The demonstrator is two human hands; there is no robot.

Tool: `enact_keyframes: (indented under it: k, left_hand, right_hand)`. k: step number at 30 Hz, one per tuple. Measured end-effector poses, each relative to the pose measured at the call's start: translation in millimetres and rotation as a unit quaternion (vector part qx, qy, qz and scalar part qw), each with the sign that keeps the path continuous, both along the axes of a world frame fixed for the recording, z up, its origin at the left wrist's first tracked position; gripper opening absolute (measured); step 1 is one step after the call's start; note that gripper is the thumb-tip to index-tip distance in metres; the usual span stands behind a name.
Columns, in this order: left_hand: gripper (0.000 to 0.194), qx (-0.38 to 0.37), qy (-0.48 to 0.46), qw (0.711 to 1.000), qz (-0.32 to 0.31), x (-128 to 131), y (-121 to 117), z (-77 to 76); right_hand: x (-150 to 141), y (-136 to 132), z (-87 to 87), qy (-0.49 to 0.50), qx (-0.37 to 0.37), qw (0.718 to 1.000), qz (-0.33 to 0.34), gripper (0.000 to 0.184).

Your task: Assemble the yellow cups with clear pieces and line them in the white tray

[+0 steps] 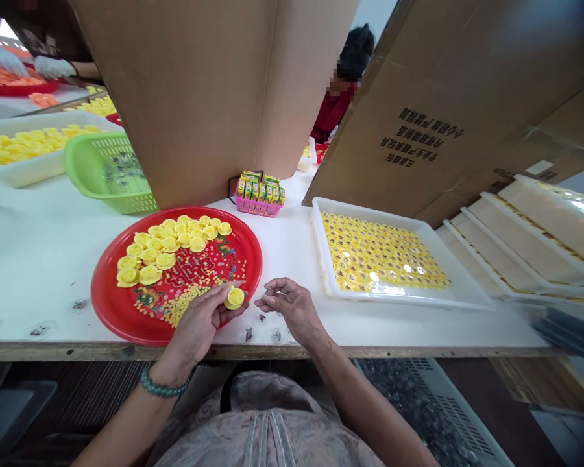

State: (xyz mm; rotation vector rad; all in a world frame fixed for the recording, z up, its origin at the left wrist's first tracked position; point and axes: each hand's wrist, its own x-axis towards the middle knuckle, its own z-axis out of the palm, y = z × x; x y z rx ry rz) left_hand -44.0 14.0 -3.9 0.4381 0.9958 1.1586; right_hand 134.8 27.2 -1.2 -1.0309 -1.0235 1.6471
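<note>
My left hand [207,321] is closed around a small yellow round plastic piece [235,298], its cupped side up, over the front right rim of a red tray [102,279]. To its right, my right hand [289,305] is pinched in the air above the table; a tiny clear thing seems to sit at its fingertips, too small to name. Many yellow round pieces [168,243] lie in the back of the tray, and loose small yellow bits [185,301] are scattered at its front. Several clear discs with dark marks [276,335] rest on the table below my right hand.
At right stands a white tray [321,259] of finished-looking yellow pieces, beside stacked trays [496,240]. Behind are a pink basket [257,207] of small boxes, a green basket [78,165] and tall cardboard [189,97]. Co-workers' gloved hands [53,67] show at far left.
</note>
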Motion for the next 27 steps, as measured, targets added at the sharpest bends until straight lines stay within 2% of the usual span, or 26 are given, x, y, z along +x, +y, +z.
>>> enact_keyframes:
  k: [6, 10, 15, 19, 22, 27]
  left_hand:
    - [0.033, 0.023, 0.002, 1.000, -0.021, 2.4, -2.7, -0.5]
    - [0.031, 0.029, 0.003, 0.999, -0.028, 4.3, -3.8, -6.0]
    - [0.039, 0.030, 0.036, 0.998, -0.050, 6.6, -5.4, -10.1]
    - [0.048, 0.056, 0.116, 0.988, -0.084, 5.3, -8.0, -11.3]
    - [0.057, 0.090, 0.206, 0.967, -0.120, 3.6, -9.8, -12.4]
    - [0.053, 0.135, 0.258, 0.945, -0.150, 4.2, -10.3, -12.6]
  right_hand:
    - [-13.8, 5.8, 5.1, -0.083, 0.008, 0.996, 0.016, 0.019]
    - [-19.2, 12.2, 5.5, -0.149, 0.025, 0.988, 0.035, 0.023]
    - [-21.1, 18.7, 3.9, -0.195, 0.030, 0.979, 0.053, 0.020]
    - [-18.5, 18.3, 1.7, -0.240, 0.082, 0.965, 0.066, 0.011]
    - [-18.3, 15.1, 1.2, -0.262, 0.105, 0.958, 0.057, 0.011]
    - [-19.3, 8.2, 5.0, -0.294, 0.126, 0.947, 0.032, 0.011]
